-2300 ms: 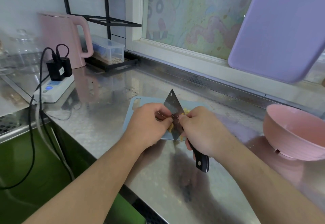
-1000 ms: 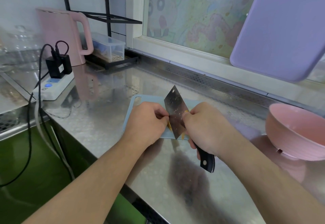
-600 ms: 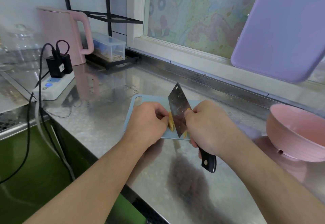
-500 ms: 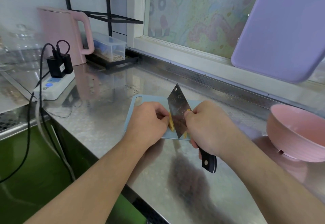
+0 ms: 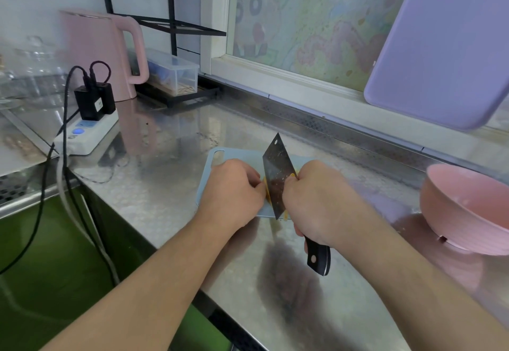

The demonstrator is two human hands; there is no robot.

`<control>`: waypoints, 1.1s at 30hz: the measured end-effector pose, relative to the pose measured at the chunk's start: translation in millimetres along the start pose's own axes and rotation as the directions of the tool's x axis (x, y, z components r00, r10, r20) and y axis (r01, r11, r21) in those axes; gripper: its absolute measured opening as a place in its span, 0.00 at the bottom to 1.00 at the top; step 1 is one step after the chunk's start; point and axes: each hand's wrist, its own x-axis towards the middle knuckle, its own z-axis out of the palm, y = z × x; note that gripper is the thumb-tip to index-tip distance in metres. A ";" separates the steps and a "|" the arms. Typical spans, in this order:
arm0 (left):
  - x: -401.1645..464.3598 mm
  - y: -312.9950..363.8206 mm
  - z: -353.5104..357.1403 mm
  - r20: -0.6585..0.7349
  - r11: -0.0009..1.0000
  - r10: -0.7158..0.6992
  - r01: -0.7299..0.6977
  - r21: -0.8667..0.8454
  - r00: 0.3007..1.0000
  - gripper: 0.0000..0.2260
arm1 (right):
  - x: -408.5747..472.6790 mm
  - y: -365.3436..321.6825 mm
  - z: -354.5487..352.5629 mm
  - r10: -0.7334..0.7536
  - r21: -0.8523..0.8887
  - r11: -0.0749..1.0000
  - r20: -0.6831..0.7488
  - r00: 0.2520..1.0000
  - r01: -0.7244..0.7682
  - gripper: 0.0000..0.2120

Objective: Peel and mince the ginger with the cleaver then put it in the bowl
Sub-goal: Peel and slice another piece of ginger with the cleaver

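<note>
Change: since the frame half a second back, almost nothing has shifted; the cleaver blade keeps the same tilt over the board and both hands stay where they were.
Power strip (image 5: 87,133): far left on the steel counter (image 5: 170,185), two black plugs in it, cables trailing off the near edge.
Kettle (image 5: 96,50): pink, at the far left by the wall.
Clear box (image 5: 176,75): just right of the kettle, on a black rack.
Cutting board (image 5: 217,166): pale blue, centre of the counter, mostly hidden under the hands.
Left hand (image 5: 234,190): fingers curled, pinching the ginger (image 5: 265,189) against the board; only a yellow sliver shows beside the blade.
Cleaver (image 5: 276,177): blade upright, tip pointing far, touching the ginger.
Right hand (image 5: 316,199): wrapped round the cleaver where blade meets handle; the black handle end sticks out near the wrist.
Bowl (image 5: 468,207): pink, at the right edge, well apart from the board.
Purple board (image 5: 440,42): leaning at the far right by the window.
</note>
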 end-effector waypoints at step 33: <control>0.7 1.1 1.5 -0.001 1.000 -0.010 0.010 -0.018 1.000 0.05 | 4.6 1.3 1.4 -0.206 -0.411 0.893 -0.008 0.979 0.185 0.17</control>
